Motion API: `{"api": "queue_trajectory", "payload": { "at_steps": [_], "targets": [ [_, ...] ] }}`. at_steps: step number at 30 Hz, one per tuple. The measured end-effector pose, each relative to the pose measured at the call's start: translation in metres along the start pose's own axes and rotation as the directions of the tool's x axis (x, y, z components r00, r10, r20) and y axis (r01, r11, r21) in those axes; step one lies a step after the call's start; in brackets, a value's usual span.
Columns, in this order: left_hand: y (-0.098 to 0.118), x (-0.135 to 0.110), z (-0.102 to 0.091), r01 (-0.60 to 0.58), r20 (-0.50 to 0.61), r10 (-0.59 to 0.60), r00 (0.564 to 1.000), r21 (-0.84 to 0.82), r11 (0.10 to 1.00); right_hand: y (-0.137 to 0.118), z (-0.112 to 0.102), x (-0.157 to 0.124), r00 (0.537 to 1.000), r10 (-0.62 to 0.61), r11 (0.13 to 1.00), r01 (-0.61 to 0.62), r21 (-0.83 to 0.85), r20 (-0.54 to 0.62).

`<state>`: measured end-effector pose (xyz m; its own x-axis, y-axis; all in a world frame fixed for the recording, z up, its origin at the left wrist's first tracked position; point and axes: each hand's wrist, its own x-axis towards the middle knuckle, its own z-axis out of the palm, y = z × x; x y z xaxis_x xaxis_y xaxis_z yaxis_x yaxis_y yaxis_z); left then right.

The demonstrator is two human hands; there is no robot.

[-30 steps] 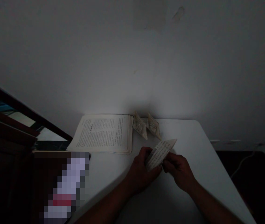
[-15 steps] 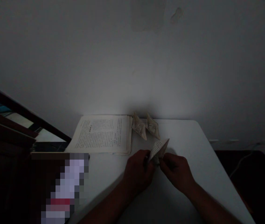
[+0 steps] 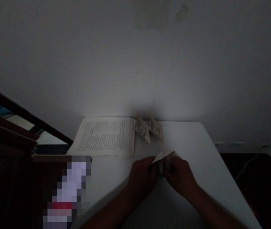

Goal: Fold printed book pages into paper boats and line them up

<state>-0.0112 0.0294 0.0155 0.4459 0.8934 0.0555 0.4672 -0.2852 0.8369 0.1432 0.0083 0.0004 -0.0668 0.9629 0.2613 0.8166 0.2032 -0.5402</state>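
Note:
A folded piece of printed paper (image 3: pixel 164 156) is held between my two hands above the white table. My left hand (image 3: pixel 142 173) is closed on its left side, and my right hand (image 3: pixel 179 173) pinches it from the right. Most fingertips are hidden behind the paper or in shadow. Beyond my hands, a folded paper boat (image 3: pixel 142 128) rests beside a stack of printed pages, with a second paper boat (image 3: pixel 156 128) just to its right.
The stack of printed pages (image 3: pixel 104 136) lies at the table's back left, against the wall (image 3: pixel 102 63). The white table (image 3: pixel 188 136) has its right edge above a dark area, where a thin cable (image 3: pixel 247 163) hangs. A blurred-out patch (image 3: pixel 70 187) covers the left front.
The folded paper has tipped and dropped slightly between my hands, its upper point now lower. My right hand has shifted a little. The two boats and the pages stay put.

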Motion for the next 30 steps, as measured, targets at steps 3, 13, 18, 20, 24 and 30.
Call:
{"api": "queue_trajectory", "payload": {
  "at_steps": [3,13,18,20,24,30],
  "targets": [
    [-0.001,-0.001,0.000,0.002,0.001,-0.002,1.000,-0.008,1.000,-0.001,-0.001,0.000,1.000,0.019,1.000,-0.019,0.005,-0.001],
    [-0.001,0.002,-0.003,0.107,0.032,-0.103,0.994,-0.185,0.977,0.003,-0.002,-0.001,0.996,0.081,0.989,-0.085,0.118,0.041],
    [-0.003,0.004,-0.007,0.185,0.080,-0.167,0.983,-0.373,0.909,0.004,-0.002,-0.002,0.984,0.155,0.952,-0.171,0.254,0.083],
    [-0.006,0.005,-0.007,0.199,0.117,-0.163,0.980,-0.477,0.856,0.003,-0.003,-0.002,0.979,0.173,0.926,-0.198,0.322,0.104],
    [-0.013,0.009,-0.002,0.266,0.211,-0.162,0.964,-0.724,0.637,0.000,-0.007,-0.001,0.971,0.172,0.865,-0.230,0.445,0.167],
    [-0.006,0.011,0.002,0.275,0.294,-0.002,0.956,-0.891,0.361,-0.001,-0.010,0.002,0.959,0.137,0.698,-0.271,0.663,0.248]
  ]
}}
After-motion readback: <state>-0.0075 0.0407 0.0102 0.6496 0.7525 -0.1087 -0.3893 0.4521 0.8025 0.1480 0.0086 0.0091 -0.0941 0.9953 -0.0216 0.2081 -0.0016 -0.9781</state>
